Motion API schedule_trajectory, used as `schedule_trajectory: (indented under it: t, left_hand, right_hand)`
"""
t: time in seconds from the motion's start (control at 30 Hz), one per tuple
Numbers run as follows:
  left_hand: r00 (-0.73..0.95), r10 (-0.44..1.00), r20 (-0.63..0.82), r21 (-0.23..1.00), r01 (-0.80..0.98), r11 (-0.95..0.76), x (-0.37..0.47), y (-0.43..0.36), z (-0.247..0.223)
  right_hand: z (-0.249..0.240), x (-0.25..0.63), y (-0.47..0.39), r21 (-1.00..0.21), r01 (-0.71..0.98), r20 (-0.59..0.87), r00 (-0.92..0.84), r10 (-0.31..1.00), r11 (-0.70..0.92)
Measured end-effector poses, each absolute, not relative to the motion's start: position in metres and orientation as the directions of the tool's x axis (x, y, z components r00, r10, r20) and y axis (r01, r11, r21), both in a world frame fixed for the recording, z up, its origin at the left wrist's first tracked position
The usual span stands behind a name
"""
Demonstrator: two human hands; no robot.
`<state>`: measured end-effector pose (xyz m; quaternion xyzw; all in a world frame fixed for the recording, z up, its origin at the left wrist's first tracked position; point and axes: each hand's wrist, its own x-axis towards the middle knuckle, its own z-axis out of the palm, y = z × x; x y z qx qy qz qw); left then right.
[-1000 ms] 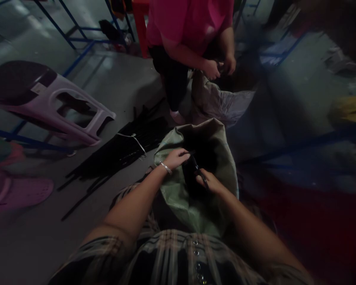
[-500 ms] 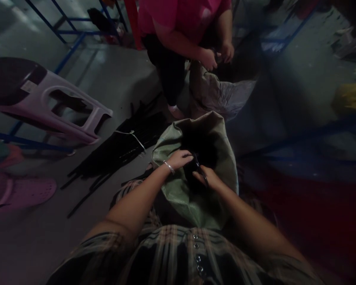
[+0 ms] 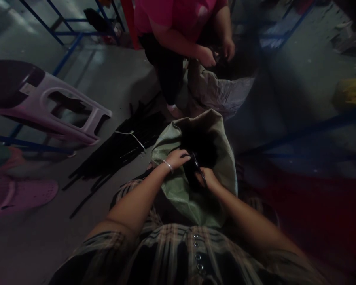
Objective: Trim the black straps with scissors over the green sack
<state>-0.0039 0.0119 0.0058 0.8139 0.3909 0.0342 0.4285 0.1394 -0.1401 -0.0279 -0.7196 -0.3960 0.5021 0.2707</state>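
Note:
A pale green woven sack stands open in front of me, its inside very dark. Over its mouth, my right hand is closed on dark-handled scissors, whose blades point up and away from me. My left hand, with a silver bracelet at the wrist, is closed at the left of the scissors. Its fingers pinch something black that blends into the dark of the sack, too dim to make out.
Left of the sack, a tied bundle of black strips lies on the floor. Farther left are a plastic stool and a pink basket-like item. Ahead, a person in pink works over another sack. Blue metal frames stand around.
The view has shifted slightly. My right hand and the scissors have turned a little, while my left hand stays nearly in place. The other person's hands have moved slightly.

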Motion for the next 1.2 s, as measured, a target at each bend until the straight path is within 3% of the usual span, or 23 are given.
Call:
schedule_trajectory:
  t: [0.23, 0.5, 0.83, 1.03, 1.2]
  left_hand:
    - [0.690, 0.667, -0.280, 0.714, 0.614, -0.336, 0.000, 0.008, 0.004]
    - [0.679, 0.672, -0.295, 0.726, 0.617, -0.305, -0.002, 0.010, 0.002]
    - [0.609, 0.726, -0.320, 0.776, 0.608, -0.168, -0.002, 0.010, 0.009]
    - [0.640, 0.702, -0.313, 0.749, 0.621, -0.232, 0.003, 0.003, 0.009]
    - [0.672, 0.678, -0.296, 0.742, 0.609, -0.280, 0.004, 0.001, 0.010]
  right_hand:
    - [-0.029, 0.135, -0.142, -0.797, 0.171, -0.548, 0.202, 0.812, -0.580]
    - [-0.022, 0.134, -0.140, -0.787, 0.180, -0.556, 0.207, 0.805, -0.590]
    - [-0.034, 0.141, -0.136, -0.799, 0.394, -0.462, 0.082, 0.883, -0.455]
    - [-0.031, 0.138, -0.135, -0.768, 0.486, -0.451, 0.050, 0.891, -0.416]
    - [-0.029, 0.137, -0.136, -0.789, 0.470, -0.422, 0.052, 0.905, -0.395]
